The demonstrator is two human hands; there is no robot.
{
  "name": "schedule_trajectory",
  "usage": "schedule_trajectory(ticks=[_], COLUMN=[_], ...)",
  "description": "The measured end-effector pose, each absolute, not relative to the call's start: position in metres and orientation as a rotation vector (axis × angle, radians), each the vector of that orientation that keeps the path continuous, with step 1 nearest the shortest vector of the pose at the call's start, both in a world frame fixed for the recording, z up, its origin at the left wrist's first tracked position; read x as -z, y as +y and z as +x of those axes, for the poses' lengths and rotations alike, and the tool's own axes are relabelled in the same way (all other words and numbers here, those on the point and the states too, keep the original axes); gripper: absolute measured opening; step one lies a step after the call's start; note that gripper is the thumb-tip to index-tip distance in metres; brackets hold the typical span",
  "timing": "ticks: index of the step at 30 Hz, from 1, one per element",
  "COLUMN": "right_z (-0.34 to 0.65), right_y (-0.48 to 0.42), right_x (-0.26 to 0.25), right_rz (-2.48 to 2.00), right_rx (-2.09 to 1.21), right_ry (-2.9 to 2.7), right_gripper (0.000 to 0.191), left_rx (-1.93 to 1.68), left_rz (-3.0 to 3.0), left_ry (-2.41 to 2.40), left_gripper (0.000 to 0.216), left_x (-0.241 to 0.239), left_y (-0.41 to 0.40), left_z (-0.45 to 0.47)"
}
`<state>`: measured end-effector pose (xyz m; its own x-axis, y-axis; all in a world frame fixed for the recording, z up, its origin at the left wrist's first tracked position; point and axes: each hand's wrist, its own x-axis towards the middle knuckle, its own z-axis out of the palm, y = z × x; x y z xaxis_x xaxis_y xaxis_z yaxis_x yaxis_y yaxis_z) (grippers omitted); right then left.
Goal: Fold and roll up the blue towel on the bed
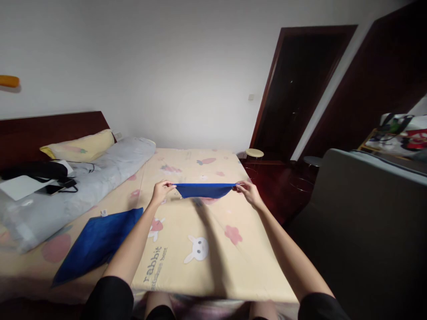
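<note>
A blue cloth is stretched level between my two hands, above the bed's printed sheet. My left hand pinches its left corner between thumb and fingers. At the other end, my right hand pinches the right corner. The cloth's upper edge is taut and its lower part hangs a little. To the left of my left forearm, a second blue cloth lies flat on the sheet, with a small white tag at its far edge.
On the bed's left lie a rolled grey quilt, a yellow pillow, a black bag and a white flat object. Two stools, one with a cream seat, stand beyond the bed. A large grey panel rises at right.
</note>
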<state>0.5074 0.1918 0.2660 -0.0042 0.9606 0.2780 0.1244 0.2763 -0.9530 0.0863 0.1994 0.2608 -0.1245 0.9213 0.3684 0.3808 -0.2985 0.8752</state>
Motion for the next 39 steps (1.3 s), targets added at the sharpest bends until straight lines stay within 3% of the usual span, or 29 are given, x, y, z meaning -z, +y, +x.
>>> schedule_trajectory(ticks=[8, 15, 26, 32, 39], right_z=[0.503, 0.496, 0.514, 0.434, 0.354], right_y=[0.068, -0.014, -0.034, -0.026, -0.027], right_x=[-0.111, -0.013, -0.01, -0.013, 0.005], right_rz=[-1.262, -1.414, -1.612, -1.52, -1.254], right_rx=[-1.124, -1.28, -1.25, -1.324, -1.695], right_ry=[-1.42, -1.383, -1.591, -1.298, -0.768], right_gripper=[0.047, 0.051, 0.02, 0.031, 0.042], left_rx=[-0.99, -0.619, -0.462, -0.826, -0.847], left_rz=[1.827, 1.977, 2.025, 1.441, 0.903], left_ry=[1.561, 1.707, 1.789, 1.6, 1.322], left_gripper=[0.004, 0.022, 0.025, 0.011, 0.043], left_x=[-0.102, -0.024, -0.029, -0.024, 0.006], left_y=[0.073, -0.023, -0.053, -0.029, -0.01], left_z=[0.1, 0.108, 0.111, 0.182, 0.23])
